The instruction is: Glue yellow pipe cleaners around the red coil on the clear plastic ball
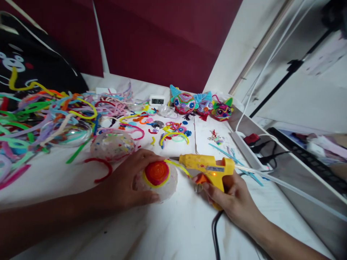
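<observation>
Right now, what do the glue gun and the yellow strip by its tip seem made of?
The glue gun: likely hard plastic, from its smooth moulded body; the slim grey nozzle looks metallic. The yellow strip: perhaps matte pipe cleaner, being thin and curved, though blur hides fibres.

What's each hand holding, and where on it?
Right hand: yellow hot-glue gun, by its handle. Left hand: pale rounded piece, gripped across its near and far edges.

- single head-worn cam, aimed forward and down over the tabletop [173, 231]
- pretty close in, left hand [127, 178] and right hand [233, 193] both in frame
- view runs back to the dark red backdrop [168, 39]
</observation>
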